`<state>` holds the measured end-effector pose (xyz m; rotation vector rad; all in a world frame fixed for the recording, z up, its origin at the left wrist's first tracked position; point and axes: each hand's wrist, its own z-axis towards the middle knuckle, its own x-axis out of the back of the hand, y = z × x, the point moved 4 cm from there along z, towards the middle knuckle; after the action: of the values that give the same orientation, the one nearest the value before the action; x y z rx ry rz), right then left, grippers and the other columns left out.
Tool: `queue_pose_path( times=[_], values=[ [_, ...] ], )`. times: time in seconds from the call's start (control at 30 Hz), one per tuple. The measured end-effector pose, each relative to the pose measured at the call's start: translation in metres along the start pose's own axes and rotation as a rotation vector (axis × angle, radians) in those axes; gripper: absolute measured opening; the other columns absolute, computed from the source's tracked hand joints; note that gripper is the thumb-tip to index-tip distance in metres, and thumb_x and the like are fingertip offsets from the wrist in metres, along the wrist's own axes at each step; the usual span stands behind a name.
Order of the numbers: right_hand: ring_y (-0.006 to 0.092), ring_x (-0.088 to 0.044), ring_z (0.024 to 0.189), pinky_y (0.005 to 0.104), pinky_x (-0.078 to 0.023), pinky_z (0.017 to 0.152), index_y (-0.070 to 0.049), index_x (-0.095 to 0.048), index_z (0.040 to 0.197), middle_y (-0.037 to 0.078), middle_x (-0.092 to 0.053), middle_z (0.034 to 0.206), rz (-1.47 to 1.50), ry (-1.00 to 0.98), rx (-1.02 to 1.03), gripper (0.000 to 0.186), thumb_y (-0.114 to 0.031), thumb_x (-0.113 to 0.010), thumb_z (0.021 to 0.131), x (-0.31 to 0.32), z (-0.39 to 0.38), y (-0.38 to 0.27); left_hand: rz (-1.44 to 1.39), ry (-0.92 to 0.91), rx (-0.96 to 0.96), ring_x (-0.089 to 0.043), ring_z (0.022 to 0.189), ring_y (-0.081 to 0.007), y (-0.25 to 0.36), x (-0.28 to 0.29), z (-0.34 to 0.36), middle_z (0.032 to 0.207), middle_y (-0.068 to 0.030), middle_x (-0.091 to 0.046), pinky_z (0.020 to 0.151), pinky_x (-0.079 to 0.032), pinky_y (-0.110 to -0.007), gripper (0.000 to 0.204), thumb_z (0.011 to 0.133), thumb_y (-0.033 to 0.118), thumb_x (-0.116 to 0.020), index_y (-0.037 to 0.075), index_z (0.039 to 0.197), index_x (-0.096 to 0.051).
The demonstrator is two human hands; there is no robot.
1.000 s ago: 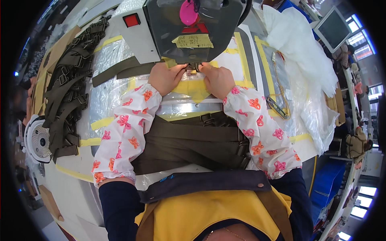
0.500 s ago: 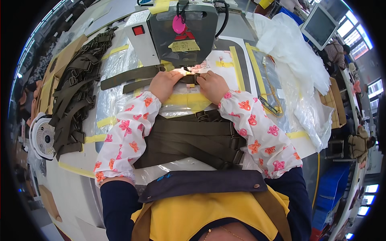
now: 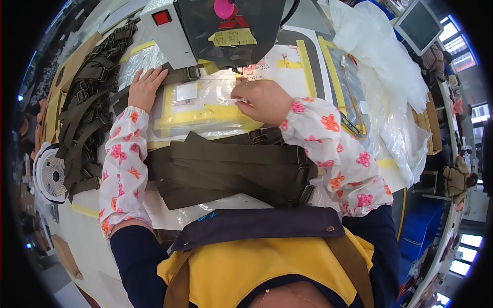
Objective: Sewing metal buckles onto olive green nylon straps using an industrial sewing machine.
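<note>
My left hand [image 3: 146, 88] lies at the upper left, fingers extended over an olive webbing strap [image 3: 178, 75] with a buckle. My right hand [image 3: 262, 100] is curled below the needle area of the grey sewing machine [image 3: 231, 36], its fingertips pinched; whatever they hold is too small to make out. Beneath it lie yellow tape and clear plastic [image 3: 205, 110] on the work plate. A stack of olive straps [image 3: 226, 177] lies across the front of the table, between my forearms.
A heap of buckled straps [image 3: 87, 102] lines the left, beside a small white fan [image 3: 51, 174] and cardboard [image 3: 64, 256]. White wrapping sheets [image 3: 375, 66] and a corded tool [image 3: 349, 123] lie right. A monitor [image 3: 416, 31], blue bin [image 3: 418, 236] and other people [image 3: 457, 182] are beyond.
My left hand has moved leftward from the needle area, along with the strap. The buckled strap is gone from beneath my right hand, which has turned and curled inward.
</note>
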<state>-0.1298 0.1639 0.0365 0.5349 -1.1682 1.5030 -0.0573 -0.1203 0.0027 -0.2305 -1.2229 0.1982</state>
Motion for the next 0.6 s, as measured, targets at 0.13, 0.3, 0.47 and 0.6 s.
queue_pose_path(
  times=[0.13, 0.3, 0.47, 0.6],
  values=[
    [0.0249, -0.06, 0.065, 0.0345, -0.046, 0.059, -0.003, -0.059, 0.085, 0.009, -0.06, 0.074, 0.13, -0.388, -0.22, 0.026, -0.023, -0.068, 0.071, 0.046, -0.05, -0.001, 0.059, -0.25, 0.142, -0.042, 0.119, -0.0246, 0.008, -0.006, -0.002, 0.133, -0.0092, -0.04, 0.098, -0.033, -0.037, 0.056, 0.075, -0.003, -0.043, 0.014, 0.129, -0.04],
    [0.0257, -0.06, 0.068, 0.0342, -0.047, 0.062, -0.003, -0.058, 0.095, 0.011, -0.06, 0.083, 0.104, -0.557, -0.221, 0.04, -0.03, -0.072, 0.068, 0.068, -0.11, -0.015, -0.774, -0.153, -0.044, -0.053, 0.1, -0.0323, 0.09, 0.077, -0.028, 0.109, -0.0167, -0.056, 0.089, -0.039, -0.039, 0.041, 0.077, 0.011, -0.058, 0.005, 0.116, -0.051],
    [0.0325, -0.057, 0.079, 0.0392, -0.045, 0.068, -0.004, -0.053, 0.106, 0.015, -0.056, 0.09, 0.19, -0.571, -0.309, 0.057, -0.038, -0.072, 0.065, 0.06, -0.113, -0.019, -0.85, -0.162, -0.319, -0.051, 0.09, -0.0284, 0.16, 0.089, -0.05, 0.092, -0.01, -0.056, 0.081, -0.039, -0.038, 0.043, 0.072, 0.032, -0.067, 0.006, 0.104, -0.056],
    [0.0293, -0.055, 0.063, 0.0362, -0.044, 0.058, -0.002, -0.053, 0.103, 0.014, -0.054, 0.077, 0.165, -0.53, -0.225, 0.054, -0.029, -0.076, 0.063, 0.059, -0.108, -0.029, -0.937, 0.013, -0.262, -0.052, 0.085, -0.0282, 0.17, 0.092, -0.046, 0.084, -0.0076, -0.053, 0.071, -0.042, -0.039, 0.028, 0.069, 0.027, -0.068, 0.009, 0.085, -0.054]
  ],
)
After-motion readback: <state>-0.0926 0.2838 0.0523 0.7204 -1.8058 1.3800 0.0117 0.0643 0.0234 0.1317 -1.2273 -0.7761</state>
